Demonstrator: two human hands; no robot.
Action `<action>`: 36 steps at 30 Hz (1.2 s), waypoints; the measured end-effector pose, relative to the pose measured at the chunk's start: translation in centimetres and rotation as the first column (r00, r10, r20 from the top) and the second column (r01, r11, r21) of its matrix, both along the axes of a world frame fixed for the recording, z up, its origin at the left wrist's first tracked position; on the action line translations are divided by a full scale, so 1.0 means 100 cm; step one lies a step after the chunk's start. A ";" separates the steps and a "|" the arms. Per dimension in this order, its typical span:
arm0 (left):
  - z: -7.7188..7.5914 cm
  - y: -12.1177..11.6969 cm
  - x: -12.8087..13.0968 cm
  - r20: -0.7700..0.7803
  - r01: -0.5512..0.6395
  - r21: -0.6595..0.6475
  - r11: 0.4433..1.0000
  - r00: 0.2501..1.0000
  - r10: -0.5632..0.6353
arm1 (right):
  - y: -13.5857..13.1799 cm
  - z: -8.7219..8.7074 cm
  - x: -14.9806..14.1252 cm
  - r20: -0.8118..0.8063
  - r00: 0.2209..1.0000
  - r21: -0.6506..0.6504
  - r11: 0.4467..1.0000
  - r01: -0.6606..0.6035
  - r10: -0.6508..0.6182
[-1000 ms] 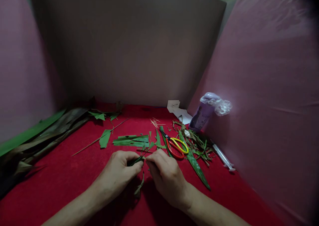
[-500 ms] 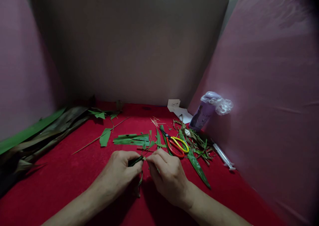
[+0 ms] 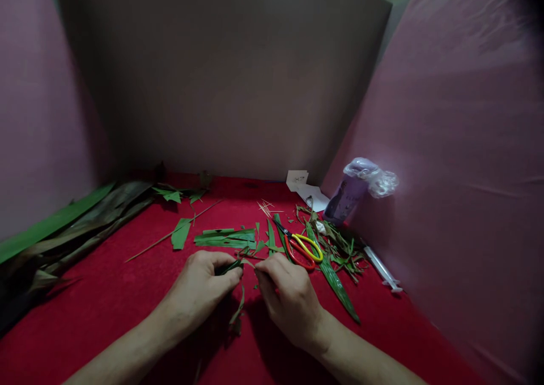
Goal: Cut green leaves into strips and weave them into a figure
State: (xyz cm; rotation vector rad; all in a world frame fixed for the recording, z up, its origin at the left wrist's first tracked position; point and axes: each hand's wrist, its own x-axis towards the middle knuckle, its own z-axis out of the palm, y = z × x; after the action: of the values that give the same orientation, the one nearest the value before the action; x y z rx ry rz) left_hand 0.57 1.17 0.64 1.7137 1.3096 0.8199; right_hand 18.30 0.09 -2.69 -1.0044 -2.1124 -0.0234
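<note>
My left hand (image 3: 208, 280) is closed, with a dark green folded leaf bundle (image 3: 227, 268) pinched between thumb and fingers. From the bundle a thin leaf strip (image 3: 247, 263) runs to my right hand (image 3: 284, 291), whose thumb and fingertips are pinched together on its end. Below the bundle dangles a thin, twisted leaf strip (image 3: 242, 300). Just beyond my hands lie flat cut green leaf pieces (image 3: 225, 238). Scissors (image 3: 300, 246) with one red and one yellow handle rest beyond my right hand, blades partly over narrow leaf strips.
Long leaves (image 3: 85, 221) lie along the left wall. A thin stick (image 3: 159, 240) and a square leaf piece (image 3: 181, 234) are nearby. Toothpicks (image 3: 266, 206), white cards (image 3: 312, 195), leaf scraps (image 3: 340, 249), a plastic-covered purple cup (image 3: 346, 195) and a syringe (image 3: 382, 269) stand or lie to the right.
My right hand has moved slightly right, away from my left, and more of the thin strip between them shows. The left hand has shifted a little left.
</note>
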 end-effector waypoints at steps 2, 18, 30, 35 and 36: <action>0.002 -0.001 0.002 0.057 0.019 -0.038 0.999 0.998 -0.017 | -0.001 -0.002 0.000 -0.007 1.000 0.009 1.000 -0.002 0.002; 0.004 -0.003 0.004 0.157 0.066 -0.125 0.990 0.986 -0.046 | -0.004 0.002 -0.002 -0.132 0.983 -0.006 0.991 -0.133 0.131; 0.002 -0.001 0.001 0.124 0.070 -0.164 0.984 0.991 -0.050 | -0.005 0.011 0.002 -0.211 0.966 0.045 0.989 -0.144 0.151; 0.006 -0.001 0.000 0.025 0.096 -0.174 0.980 0.995 -0.093 | -0.005 0.019 0.006 -0.219 0.957 0.033 0.982 -0.186 0.188; 0.007 -0.001 0.000 0.018 0.104 -0.185 0.977 0.995 -0.103 | -0.005 0.021 0.007 -0.244 0.948 0.016 0.978 -0.209 0.206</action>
State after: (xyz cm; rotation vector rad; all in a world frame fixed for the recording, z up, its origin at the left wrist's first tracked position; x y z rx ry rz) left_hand 0.60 1.05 1.36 1.6139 1.2395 0.6234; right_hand 19.00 -0.41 -0.60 -0.7437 -1.9799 0.2057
